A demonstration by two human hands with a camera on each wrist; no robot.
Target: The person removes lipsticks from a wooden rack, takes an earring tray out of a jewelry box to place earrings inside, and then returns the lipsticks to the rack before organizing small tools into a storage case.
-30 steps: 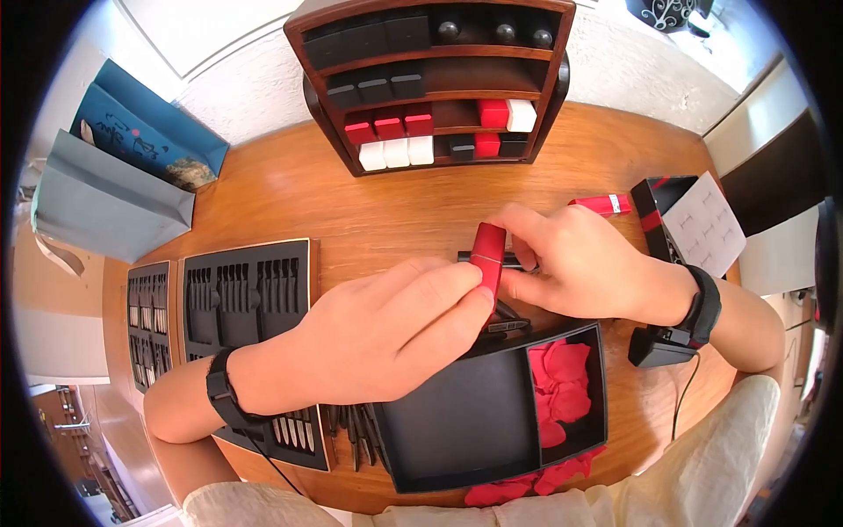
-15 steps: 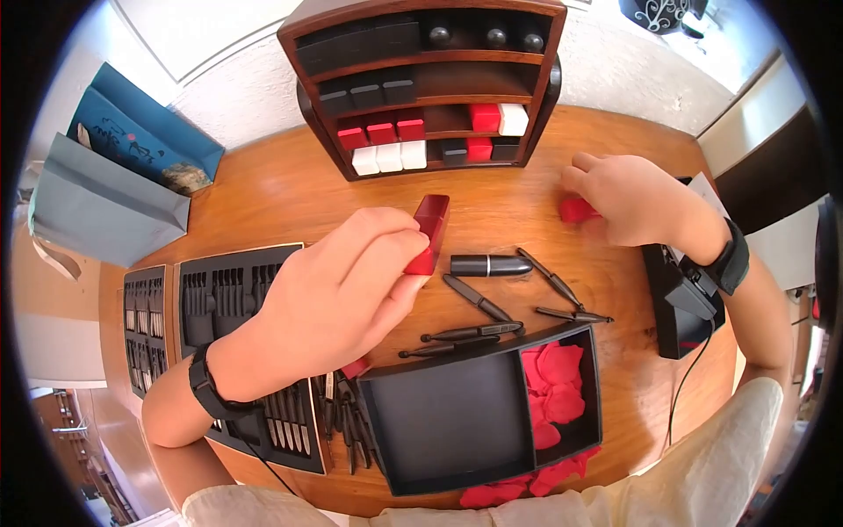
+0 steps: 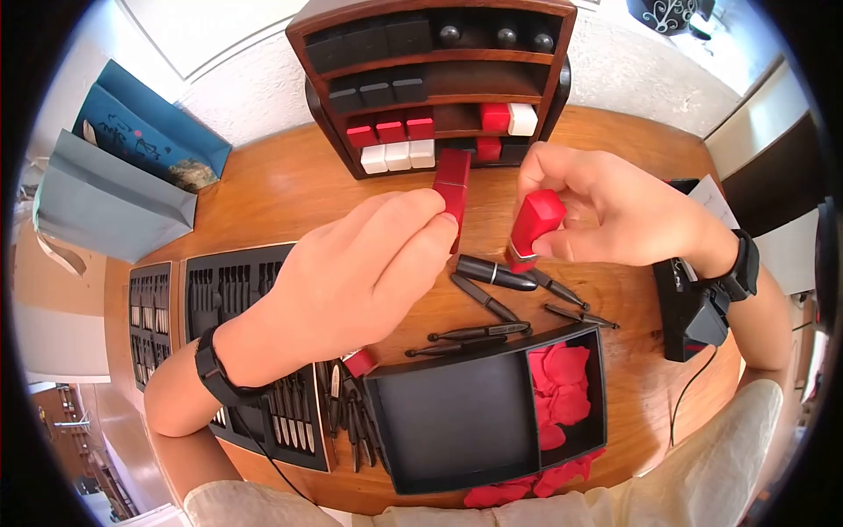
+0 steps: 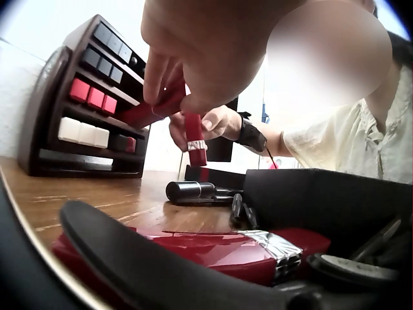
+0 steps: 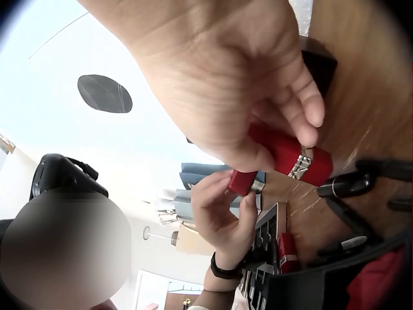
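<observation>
My left hand (image 3: 373, 263) pinches a dark red tube (image 3: 453, 180), held tilted in front of the shelf. Beside it on the right, my right hand (image 3: 615, 206) grips a brighter red tube (image 3: 537, 220) with a silver band, thumb against its side. The two tubes are apart. In the right wrist view the silver band (image 5: 301, 164) shows near the lower end of the right hand's tube. Below the hands a black tube (image 3: 496, 272) lies on the wooden table among several black pens (image 3: 483, 299).
A wooden shelf (image 3: 474, 114) with black, red and white boxes stands behind. In front is a black box (image 3: 457, 422) with red petals (image 3: 562, 386). Trays of pens (image 3: 149, 325) and paper bags (image 3: 114, 202) are left; another black box (image 3: 689, 321) is right.
The right hand picked up the red tube from the table's right side and brought it left beside the other. The left hand, still holding its tube, has shifted slightly.
</observation>
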